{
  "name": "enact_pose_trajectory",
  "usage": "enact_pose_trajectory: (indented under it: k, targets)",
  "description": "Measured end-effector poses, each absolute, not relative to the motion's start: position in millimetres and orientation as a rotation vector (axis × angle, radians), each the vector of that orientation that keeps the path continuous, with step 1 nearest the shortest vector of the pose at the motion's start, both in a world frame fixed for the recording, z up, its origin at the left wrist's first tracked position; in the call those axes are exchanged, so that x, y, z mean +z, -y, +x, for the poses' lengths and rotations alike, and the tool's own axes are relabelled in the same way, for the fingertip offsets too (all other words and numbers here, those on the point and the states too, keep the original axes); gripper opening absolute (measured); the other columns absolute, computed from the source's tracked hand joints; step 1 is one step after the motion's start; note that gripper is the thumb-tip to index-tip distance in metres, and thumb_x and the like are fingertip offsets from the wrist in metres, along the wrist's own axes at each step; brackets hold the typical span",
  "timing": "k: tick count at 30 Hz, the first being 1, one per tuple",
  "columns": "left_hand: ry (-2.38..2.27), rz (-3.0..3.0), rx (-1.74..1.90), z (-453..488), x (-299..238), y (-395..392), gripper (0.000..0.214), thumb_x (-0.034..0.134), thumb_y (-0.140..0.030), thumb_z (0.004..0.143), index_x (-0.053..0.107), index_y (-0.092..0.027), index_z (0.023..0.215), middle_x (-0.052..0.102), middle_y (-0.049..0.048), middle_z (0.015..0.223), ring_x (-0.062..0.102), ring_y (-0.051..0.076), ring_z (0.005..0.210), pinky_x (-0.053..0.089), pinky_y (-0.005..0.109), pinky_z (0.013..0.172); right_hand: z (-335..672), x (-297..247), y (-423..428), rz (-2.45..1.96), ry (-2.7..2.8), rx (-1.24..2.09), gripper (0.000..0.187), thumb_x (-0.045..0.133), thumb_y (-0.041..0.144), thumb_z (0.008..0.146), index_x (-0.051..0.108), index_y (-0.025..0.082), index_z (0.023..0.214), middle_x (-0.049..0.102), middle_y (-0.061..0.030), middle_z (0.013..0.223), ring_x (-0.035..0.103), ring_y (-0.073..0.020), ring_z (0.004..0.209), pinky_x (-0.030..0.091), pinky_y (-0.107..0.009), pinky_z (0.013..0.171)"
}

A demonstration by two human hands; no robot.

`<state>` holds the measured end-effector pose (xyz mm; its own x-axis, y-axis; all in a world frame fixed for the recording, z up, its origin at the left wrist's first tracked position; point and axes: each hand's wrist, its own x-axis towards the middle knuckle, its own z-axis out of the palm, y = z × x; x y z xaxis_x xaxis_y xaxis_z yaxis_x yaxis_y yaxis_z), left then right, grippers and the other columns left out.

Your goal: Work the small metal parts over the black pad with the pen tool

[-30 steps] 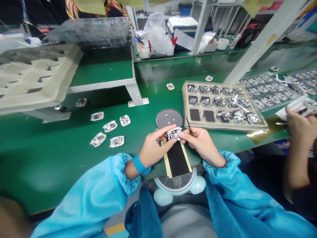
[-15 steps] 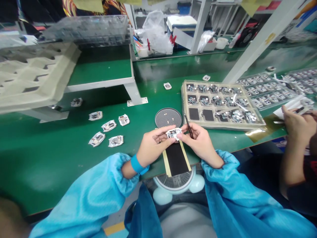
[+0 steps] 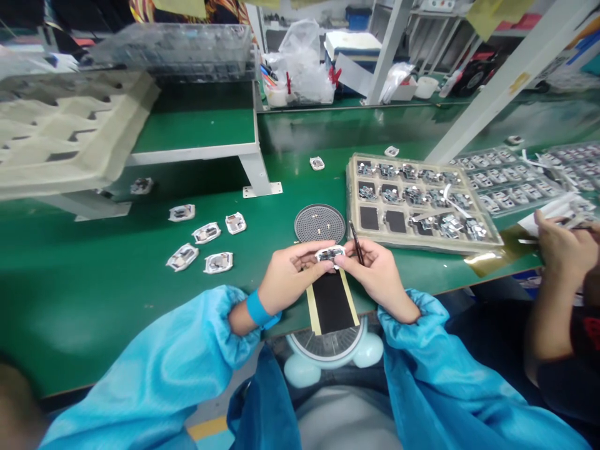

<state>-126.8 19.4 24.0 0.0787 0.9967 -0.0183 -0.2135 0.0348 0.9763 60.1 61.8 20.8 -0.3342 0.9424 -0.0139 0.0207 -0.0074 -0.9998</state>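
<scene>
Between my two hands is a small white watch-shaped case (image 3: 330,252) with electronic parts inside. My left hand (image 3: 291,278), with a blue band at the wrist, pinches its left side. The fingers of my right hand (image 3: 379,270) are closed on its right edge, and a pair of dark tweezers (image 3: 357,242) is tucked in the same hand, pointing up. Below the case lies a black mat strip (image 3: 332,303) edged with yellow tape. Just beyond my fingers sits a round grey perforated dish (image 3: 319,224) with a few tiny pieces on it.
Several similar white cases (image 3: 218,262) lie on the green table to the left. At right stands a compartment tray (image 3: 370,218) of small circuit parts, with more trays (image 3: 509,175) behind. A co-worker's hand (image 3: 565,247) works at the far right. A raised shelf (image 3: 197,134) stands at left.
The case has tilted a little in my fingers and now shows more edge-on. Both hands keep their hold on it, and the view has shifted slightly.
</scene>
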Motion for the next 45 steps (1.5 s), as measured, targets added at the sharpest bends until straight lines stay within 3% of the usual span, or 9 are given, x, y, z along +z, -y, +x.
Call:
enact_pose_trajectory:
  k: [4,9,15,19,23,29,39,45]
  targets:
    - [-1.027,1.132,1.278,-126.2,23.6,-20.1,0.036,0.081,-0.027,0.082,0.074,-0.014,0.115,0.072,0.0134,0.121,0.075,0.022,0.099,0.063,0.033,0.089,58.0,24.1,-62.0,-1.012,1.479,1.514,0.026,0.085,0.035,0.075,0.071,0.019,0.089,0.072,-0.0015,0.083,0.064,-0.0155,0.075,0.052,-0.029,0.073]
    - [-1.150,1.192,1.165,-125.9,24.2,-20.4,0.025,0.073,-0.029,0.088,0.070,-0.012,0.106,0.074,0.0066,0.085,0.072,0.016,0.072,0.060,0.027,0.072,50.0,25.8,-58.0,-1.082,1.491,1.396,0.027,0.085,0.036,0.074,0.065,0.019,0.082,0.065,0.0014,0.072,0.058,-0.0140,0.066,0.047,-0.026,0.063]
    - [-1.233,1.234,1.239,-123.6,32.1,-14.4,0.019,0.072,-0.028,0.086,0.072,-0.014,0.097,0.070,0.0037,0.076,0.067,0.015,0.063,0.056,0.026,0.062,41.9,18.6,-46.1,-1.068,1.328,1.461,0.033,0.083,0.044,0.076,0.061,0.022,0.084,0.064,0.0016,0.072,0.055,-0.0127,0.058,0.045,-0.026,0.056]
    - [-1.333,1.341,1.242,-124.1,29.6,-15.2,0.015,0.070,-0.024,0.085,0.075,-0.015,0.096,0.069,0.0023,0.072,0.066,0.015,0.062,0.053,0.025,0.060,48.8,16.2,-54.2,-1.086,1.498,1.439,0.032,0.082,0.046,0.077,0.066,0.020,0.086,0.067,-0.0015,0.078,0.058,-0.0150,0.066,0.047,-0.028,0.062]
    - [-1.308,1.271,1.186,-122.9,25.4,-17.5,0.016,0.069,-0.025,0.084,0.074,-0.014,0.096,0.066,0.0011,0.066,0.064,0.014,0.058,0.050,0.024,0.055,56.8,21.9,-64.0,-1.179,1.695,1.219,0.040,0.084,0.045,0.076,0.071,0.021,0.105,0.069,-0.0027,0.090,0.052,-0.0126,0.061,0.042,-0.027,0.055]
    - [-1.392,1.428,1.172,-123.8,26.5,-17.3,0.014,0.067,-0.024,0.085,0.074,-0.014,0.093,0.064,0.0006,0.067,0.058,0.012,0.058,0.046,0.023,0.054,61.7,39.8,-71.2,-0.978,1.856,0.884,0.014,0.067,0.033,0.094,0.074,0.021,0.094,0.070,-0.0064,0.094,0.066,-0.0206,0.087,0.052,-0.035,0.079]
    - [-1.463,1.718,1.168,-127.1,24.7,-15.7,0.016,0.062,-0.019,0.087,0.075,-0.016,0.095,0.064,0.0008,0.072,0.055,0.012,0.062,0.044,0.023,0.059,70.0,43.1,-82.4,-0.677,2.227,0.729,0.010,0.071,0.029,0.091,0.075,0.024,0.098,0.068,-0.0058,0.087,0.063,-0.0202,0.080,0.051,-0.035,0.071]
    - [-1.485,1.779,1.186,-128.9,22.5,-16.5,0.019,0.063,-0.016,0.085,0.075,-0.018,0.100,0.065,0.0006,0.072,0.056,0.012,0.063,0.045,0.024,0.061,69.3,44.5,-82.2,-0.622,2.341,0.701,0.014,0.063,0.025,0.096,0.073,0.023,0.105,0.064,-0.0058,0.090,0.062,-0.0192,0.080,0.050,-0.034,0.070]
